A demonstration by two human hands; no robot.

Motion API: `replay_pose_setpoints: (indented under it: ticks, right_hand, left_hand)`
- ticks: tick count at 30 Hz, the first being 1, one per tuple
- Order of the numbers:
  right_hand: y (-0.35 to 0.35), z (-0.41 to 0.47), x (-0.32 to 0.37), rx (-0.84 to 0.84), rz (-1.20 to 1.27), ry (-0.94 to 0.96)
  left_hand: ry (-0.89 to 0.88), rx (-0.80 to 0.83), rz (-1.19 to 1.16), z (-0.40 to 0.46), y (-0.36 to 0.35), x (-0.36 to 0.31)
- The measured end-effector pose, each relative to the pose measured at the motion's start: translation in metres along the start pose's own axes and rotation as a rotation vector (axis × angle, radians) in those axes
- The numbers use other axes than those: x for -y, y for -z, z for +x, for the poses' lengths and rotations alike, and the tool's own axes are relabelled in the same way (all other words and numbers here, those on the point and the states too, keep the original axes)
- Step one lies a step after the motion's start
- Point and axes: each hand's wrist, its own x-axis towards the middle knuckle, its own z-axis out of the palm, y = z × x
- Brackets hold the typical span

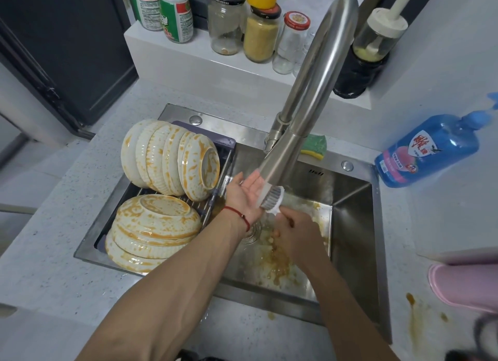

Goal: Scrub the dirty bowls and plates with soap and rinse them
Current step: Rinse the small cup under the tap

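Note:
Several cream bowls and plates smeared with orange sauce sit in a rack at the sink's left: a row on edge [172, 158] and a stack lying upside down [156, 226]. My left hand [246, 192] is held palm-up, fingers straight, under the running tap [285, 156]. My right hand [293, 231] grips a white dish brush [272, 200], whose bristles sit beside my left palm in the water stream. A blue dish-soap bottle [428, 150] stands on the counter at the right.
The steel sink [350, 226] has orange residue on its floor around the drain. A green-yellow sponge [315, 146] lies on the back rim. Jars and bottles [242, 24] line the rear shelf. A pink object [463, 285] and sauce drips mark the right counter.

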Motion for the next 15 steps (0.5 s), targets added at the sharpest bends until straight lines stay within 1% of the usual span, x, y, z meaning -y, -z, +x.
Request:
replay_pose_setpoints:
  ticks: [1,3,5,10,13,15]
  right_hand:
    - [-0.007,0.002,0.003,0.020,0.012,0.013]
    - [-0.016,0.009,0.007,0.033,-0.018,0.007]
    - [-0.025,0.017,0.010,0.055,-0.042,-0.021]
    - [-0.030,0.020,-0.002,0.116,-0.088,-0.045]
    - [-0.023,0.007,-0.006,0.185,-0.143,0.003]
    - [-0.015,0.001,-0.006,0.200,-0.117,-0.015]
  left_hand:
    - [-0.017,-0.011,0.048,-0.003,0.006,-0.002]
    - [0.021,0.000,0.152,-0.009,0.012,0.000]
    - [0.022,-0.030,0.221,-0.023,0.014,0.000]
    - [0.011,-0.084,0.203,-0.036,0.026,0.010]
    - [0.070,-0.079,0.206,-0.035,0.035,0.020]
    - [0.100,-0.074,0.203,-0.038,0.036,0.026]
